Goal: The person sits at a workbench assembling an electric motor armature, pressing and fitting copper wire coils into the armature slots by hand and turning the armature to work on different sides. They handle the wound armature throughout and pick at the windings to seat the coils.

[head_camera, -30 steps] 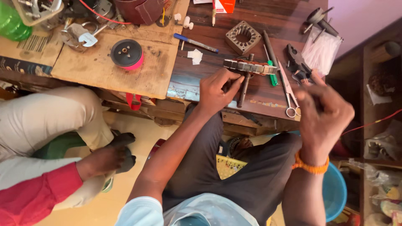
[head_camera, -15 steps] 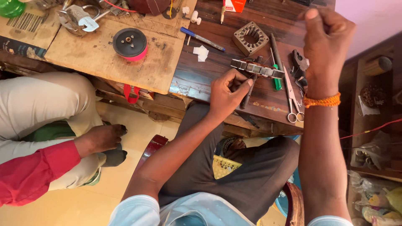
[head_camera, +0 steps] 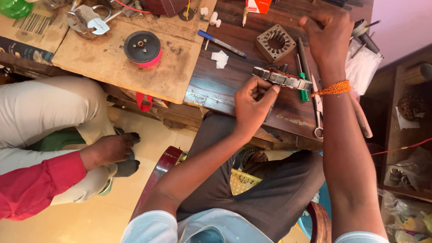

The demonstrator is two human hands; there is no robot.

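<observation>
A: Packaging in view?
B: Flattened brown cardboard box (head_camera: 31, 27) top left on the bench, white barcode label (head_camera: 32, 21) on it. Red-and-white small carton (head_camera: 258, 5) at top edge.

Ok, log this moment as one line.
left hand: pinching metal stator core | right hand: raised, fisted, above wooden table | green screwdriver, scissors beside core

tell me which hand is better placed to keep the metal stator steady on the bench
Left, probably. The left hand already touches the near end of the stator, fingers pinched at its edge. The right hand is raised farther back, fist closed, apart from it.
</observation>
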